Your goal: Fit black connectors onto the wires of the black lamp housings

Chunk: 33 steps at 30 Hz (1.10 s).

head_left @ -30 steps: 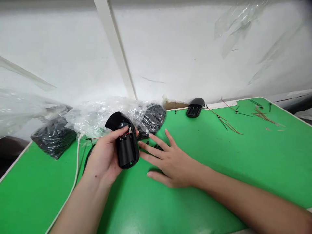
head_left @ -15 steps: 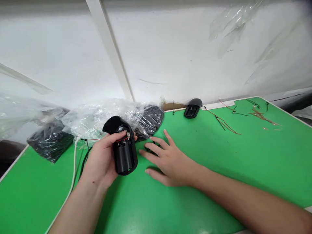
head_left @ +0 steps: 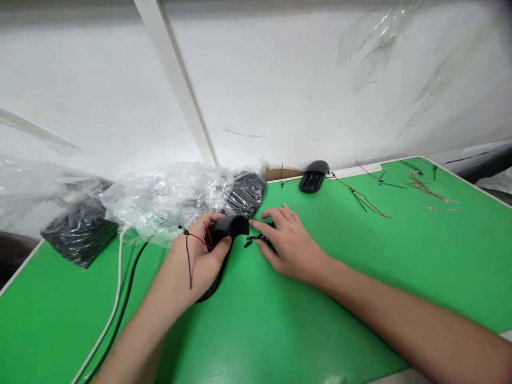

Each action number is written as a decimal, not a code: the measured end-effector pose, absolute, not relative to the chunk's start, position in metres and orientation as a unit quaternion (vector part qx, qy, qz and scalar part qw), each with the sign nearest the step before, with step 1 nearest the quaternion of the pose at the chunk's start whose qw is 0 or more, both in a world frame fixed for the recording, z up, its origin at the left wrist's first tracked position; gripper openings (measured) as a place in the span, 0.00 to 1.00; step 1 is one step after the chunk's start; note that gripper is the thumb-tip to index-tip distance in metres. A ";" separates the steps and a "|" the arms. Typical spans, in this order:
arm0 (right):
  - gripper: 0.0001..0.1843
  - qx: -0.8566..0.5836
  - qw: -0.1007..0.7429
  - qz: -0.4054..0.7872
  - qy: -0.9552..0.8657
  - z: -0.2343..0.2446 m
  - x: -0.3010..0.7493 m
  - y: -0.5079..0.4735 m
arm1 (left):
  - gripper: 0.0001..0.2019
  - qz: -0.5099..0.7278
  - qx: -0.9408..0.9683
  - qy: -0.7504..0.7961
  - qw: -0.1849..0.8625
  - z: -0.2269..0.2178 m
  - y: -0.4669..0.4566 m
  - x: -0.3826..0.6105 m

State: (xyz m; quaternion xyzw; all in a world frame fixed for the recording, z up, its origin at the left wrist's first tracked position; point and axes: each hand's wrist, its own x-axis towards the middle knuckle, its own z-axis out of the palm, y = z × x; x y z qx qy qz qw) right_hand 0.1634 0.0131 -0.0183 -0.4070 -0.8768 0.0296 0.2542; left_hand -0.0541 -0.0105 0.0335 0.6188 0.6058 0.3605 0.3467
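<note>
My left hand [head_left: 202, 256] is closed around a black plastic battery housing [head_left: 232, 226], tilted with its curved, hollow end toward my right hand. Most of the housing is hidden by my fingers and palm. A red wire and a dark wire [head_left: 189, 261] with a small knot hang from it over the back of my left hand. My right hand [head_left: 292, 242] rests over a small pile of little black parts [head_left: 250, 241] on the green table. Its thumb and index fingertip are apart, with parts between and beneath the fingers; I see none clearly gripped.
Clear plastic bags [head_left: 160, 197] and a bag of black parts [head_left: 82, 232] lie along the wall. Another black housing [head_left: 314, 177] stands at the back edge, with loose wires [head_left: 366, 202] to its right. White and black cables [head_left: 124, 298] cross the left side.
My left hand has turned the housing over, so its battery compartment no longer faces me and the wires drape over my hand. My right hand's fingers have curled in over the small parts.
</note>
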 end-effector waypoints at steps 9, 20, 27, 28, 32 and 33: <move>0.17 -0.333 0.224 0.040 -0.915 -0.017 0.162 0.013 | 0.17 0.282 0.676 0.635 0.246 0.028 -0.012 -0.063; 0.10 -0.399 0.293 0.067 -0.866 -0.024 0.164 0.020 | 0.18 0.089 0.718 0.676 0.140 0.041 -0.024 -0.046; 0.11 -0.405 0.286 0.082 -0.864 -0.022 0.161 0.019 | 0.19 0.028 0.695 0.704 0.144 0.048 -0.022 -0.032; 0.11 -0.406 0.287 0.083 -0.864 -0.022 0.161 0.019 | 0.18 0.024 0.691 0.707 0.147 0.049 -0.022 -0.030; 0.12 -0.408 0.290 0.084 -0.862 -0.023 0.161 0.017 | 0.16 -0.006 0.691 0.712 0.121 0.051 -0.022 -0.024; 0.12 -0.408 0.288 0.085 -0.862 -0.023 0.161 0.017 | 0.16 -0.012 0.694 0.711 0.111 0.050 -0.022 -0.023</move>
